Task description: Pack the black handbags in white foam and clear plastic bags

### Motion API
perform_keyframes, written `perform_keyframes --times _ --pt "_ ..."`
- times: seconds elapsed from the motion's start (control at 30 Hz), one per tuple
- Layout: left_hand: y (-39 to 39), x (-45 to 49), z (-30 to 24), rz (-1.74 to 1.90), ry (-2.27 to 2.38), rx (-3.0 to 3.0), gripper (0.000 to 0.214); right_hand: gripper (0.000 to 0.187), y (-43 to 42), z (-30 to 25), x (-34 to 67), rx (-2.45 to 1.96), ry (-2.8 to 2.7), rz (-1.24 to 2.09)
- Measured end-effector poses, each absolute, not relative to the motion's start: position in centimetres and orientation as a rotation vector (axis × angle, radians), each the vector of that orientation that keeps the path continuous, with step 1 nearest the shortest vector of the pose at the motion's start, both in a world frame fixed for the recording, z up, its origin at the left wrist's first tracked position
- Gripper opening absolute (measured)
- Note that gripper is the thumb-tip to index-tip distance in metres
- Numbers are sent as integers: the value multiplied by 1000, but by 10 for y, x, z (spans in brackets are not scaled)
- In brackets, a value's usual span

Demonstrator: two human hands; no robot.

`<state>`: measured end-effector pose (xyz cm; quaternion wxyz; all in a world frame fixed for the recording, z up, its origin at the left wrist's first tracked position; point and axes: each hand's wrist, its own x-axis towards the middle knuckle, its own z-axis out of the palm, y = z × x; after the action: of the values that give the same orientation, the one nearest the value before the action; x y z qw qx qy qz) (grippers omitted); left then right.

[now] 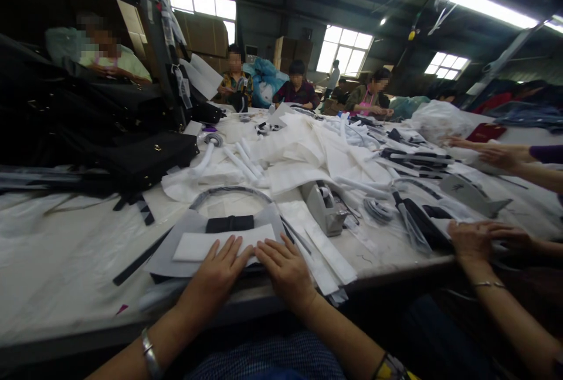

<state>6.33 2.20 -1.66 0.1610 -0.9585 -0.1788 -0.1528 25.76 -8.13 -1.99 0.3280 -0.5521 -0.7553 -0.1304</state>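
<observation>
White foam strip: lies flat at the near edge of the worktop, in front of the person, on top of a grey sheet. Looks very light, soft and a bit springy; I'd expect it to dent or crease under point load, and to slide on the smooth sheet if pushed sideways. Not fragile by the look of it. Best hold: flat fingers spread along the near edge, or a light pinch at the bare left end, which is uncovered.

Grip: both hands palm down, fingers extended, not curled around anything. Left hand has its fingertips on the middle of the strip. Right hand covers the right end, fingers just beside the left hand's. Contact looks like pressing from above, no pinch. Can't tell how hard, or what the palms cover.

Just beyond the strip: a short black band across the sheet, then a grey-wrapped loop arching away from the person. Black strap sticks out left of the sheet.

Right: loose white strips, a grey tape dispenser, a coil. Far side: heap of white sheets. Left: stacked black bags. A co-worker's hands are at the right, well apart.
</observation>
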Motion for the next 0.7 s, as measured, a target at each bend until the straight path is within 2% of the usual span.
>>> perform_keyframes --times 0.17,0.27,0.4,0.47,0.57,0.7 --pt "27 55 -36 -600 -512 -2733 59 28 -128 -22 254 -1524 -1482 -145" --pt "27 54 -38 -643 -517 -2746 61 22 -143 -33 255 -1638 -1171 249" --pt "30 53 -39 -658 -475 -2713 59 56 -130 -36 264 -1566 -914 783" --pt "31 50 -40 -676 -449 -2689 59 53 -119 -26 269 -1516 -858 955" --pt "33 44 -43 -696 -443 -2646 60 38 -109 -5 269 -1531 -881 1070" --pt "33 40 -46 -742 -478 -2602 61 45 -102 11 258 -1488 -924 1002"
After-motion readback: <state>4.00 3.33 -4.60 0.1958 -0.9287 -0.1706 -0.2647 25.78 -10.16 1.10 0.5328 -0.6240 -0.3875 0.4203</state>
